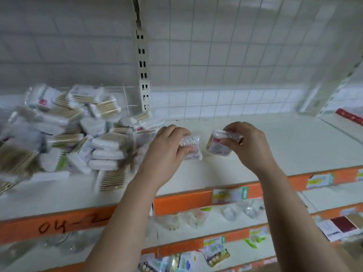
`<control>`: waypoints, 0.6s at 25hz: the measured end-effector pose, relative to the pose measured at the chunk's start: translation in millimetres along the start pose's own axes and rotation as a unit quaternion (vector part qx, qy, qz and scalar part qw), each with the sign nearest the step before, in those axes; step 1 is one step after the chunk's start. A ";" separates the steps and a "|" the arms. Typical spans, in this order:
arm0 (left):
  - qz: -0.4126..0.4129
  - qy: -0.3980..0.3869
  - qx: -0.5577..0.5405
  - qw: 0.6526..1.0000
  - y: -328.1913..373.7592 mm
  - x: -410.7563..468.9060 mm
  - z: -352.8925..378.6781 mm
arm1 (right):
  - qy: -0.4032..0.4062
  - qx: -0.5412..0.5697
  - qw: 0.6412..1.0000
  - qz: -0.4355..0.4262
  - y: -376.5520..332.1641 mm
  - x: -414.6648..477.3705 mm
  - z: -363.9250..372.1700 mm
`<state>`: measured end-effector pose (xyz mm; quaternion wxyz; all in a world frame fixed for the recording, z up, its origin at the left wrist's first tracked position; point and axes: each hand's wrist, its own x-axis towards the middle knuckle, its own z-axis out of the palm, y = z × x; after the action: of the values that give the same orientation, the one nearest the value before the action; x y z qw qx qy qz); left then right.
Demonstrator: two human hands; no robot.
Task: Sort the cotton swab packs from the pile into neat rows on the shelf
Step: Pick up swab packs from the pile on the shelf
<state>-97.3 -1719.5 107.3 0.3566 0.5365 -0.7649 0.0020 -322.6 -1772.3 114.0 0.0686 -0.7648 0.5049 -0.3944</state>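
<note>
While both my hands worked over the white shelf, the pile of cotton swab packs lay heaped at nine o'clock from them, clear bags of swabs with pale wooden stems and white tips tumbled over one another at every angle, the nearest bags just beside my left wrist. Each pack I held showed its contents through clear wrapping: the left pack showed a row of white tips along its top, and the right pack carried a small red label whose lettering was too blurred for me to read. On the orange front edge of the shelf, at seven o'clock from my hands, handwritten dark marks read "04-2", followed by a dash running behind my left forearm. Price tags with green arrows were stuck along the same edge at five o'clock, their print unreadable. My left hand had its fingers curled narrowly over the left pack, thumb underneath, pressing it down against the shelf surface. My right hand, at three o'clock from the left, pinched the right pack between thumb and bent fingers, tilted and seemingly just above the shelf. The two packs sat near each other without touching. A slotted upright rose behind at twelve o'clock against a wire grid back panel.
</note>
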 end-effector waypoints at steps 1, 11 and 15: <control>-0.016 0.008 0.000 1.000 7.3 7.7 11.0 | -0.016 0.018 1.000 0.000 16.1 12.9 -2.7; -0.141 0.052 0.028 0.988 45.1 47.3 59.2 | -0.115 0.114 0.987 -0.013 100.0 116.1 43.6; -0.150 0.054 0.037 0.987 41.4 55.8 66.2 | -0.129 0.128 0.983 -0.024 110.7 136.5 65.6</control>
<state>-176.8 -1773.2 104.3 0.3738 0.6570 -0.6547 0.0057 -333.5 -1957.5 86.6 0.2211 -0.8060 0.4183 -0.3556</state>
